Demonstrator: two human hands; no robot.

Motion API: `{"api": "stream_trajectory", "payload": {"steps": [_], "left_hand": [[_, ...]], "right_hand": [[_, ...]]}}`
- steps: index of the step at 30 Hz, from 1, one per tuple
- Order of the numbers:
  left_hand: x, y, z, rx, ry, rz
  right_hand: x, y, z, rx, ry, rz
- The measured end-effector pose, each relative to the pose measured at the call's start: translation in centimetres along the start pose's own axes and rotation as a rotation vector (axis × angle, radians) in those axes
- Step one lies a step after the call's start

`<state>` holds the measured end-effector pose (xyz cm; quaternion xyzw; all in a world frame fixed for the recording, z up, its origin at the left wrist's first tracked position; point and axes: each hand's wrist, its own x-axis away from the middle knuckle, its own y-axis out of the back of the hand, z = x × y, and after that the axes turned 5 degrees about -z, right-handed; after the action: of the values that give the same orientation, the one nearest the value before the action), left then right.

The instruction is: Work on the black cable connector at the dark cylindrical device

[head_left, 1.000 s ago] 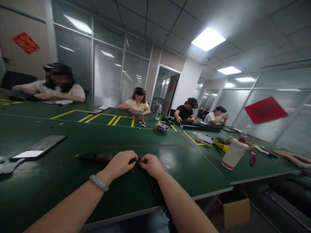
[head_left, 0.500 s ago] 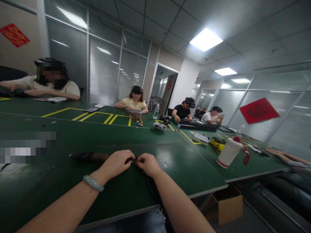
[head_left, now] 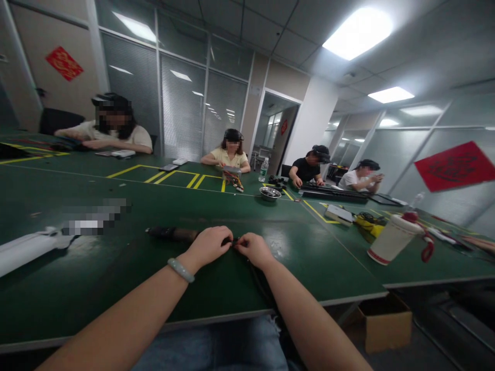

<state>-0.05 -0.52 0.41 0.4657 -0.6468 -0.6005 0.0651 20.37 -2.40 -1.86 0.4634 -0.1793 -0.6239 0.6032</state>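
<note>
A long dark tube-shaped piece (head_left: 174,234) lies on the green table, with a thin tip at its left end. My left hand (head_left: 211,243) is closed over its right end, thumb and fingers drawn together. Facing it and almost touching, my right hand (head_left: 255,250) pinches a small dark part (head_left: 234,241) between thumb and fingertips. Its exact kind is too small to tell. From under my right hand a thick black cable (head_left: 261,283) runs down toward the table's front edge. My fingers hide where tube, part and cable meet.
At left lie white papers (head_left: 29,250). A metal bowl (head_left: 270,194) with dark pieces stands beyond my hands. To the right are a white tumbler (head_left: 394,239) with a red lid, and a grey box (head_left: 339,215). Several people work across the table. A cardboard box (head_left: 388,324) sits below.
The head view has turned left, so everything appears shifted right and more of the white papers shows. Both hands keep nearly the same hold at the tube's right end.
</note>
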Motion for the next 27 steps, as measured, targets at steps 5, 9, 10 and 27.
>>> {"api": "stream_trajectory", "payload": {"steps": [5, 9, 10, 27], "left_hand": [[0.03, 0.11, -0.1, 0.002, -0.015, -0.003], [0.04, 0.17, -0.14, 0.004, -0.028, -0.008], [0.03, 0.18, -0.16, 0.004, -0.028, -0.01], [0.11, 0.15, -0.78, -0.035, -0.035, -0.045]], "right_hand": [[0.07, -0.01, 0.02, 0.001, 0.008, -0.008], [0.07, -0.05, -0.02, 0.0, 0.014, -0.012], [0.08, -0.04, -0.02, -0.002, 0.015, -0.012], [0.06, -0.38, -0.31, -0.024, 0.014, -0.039]]}}
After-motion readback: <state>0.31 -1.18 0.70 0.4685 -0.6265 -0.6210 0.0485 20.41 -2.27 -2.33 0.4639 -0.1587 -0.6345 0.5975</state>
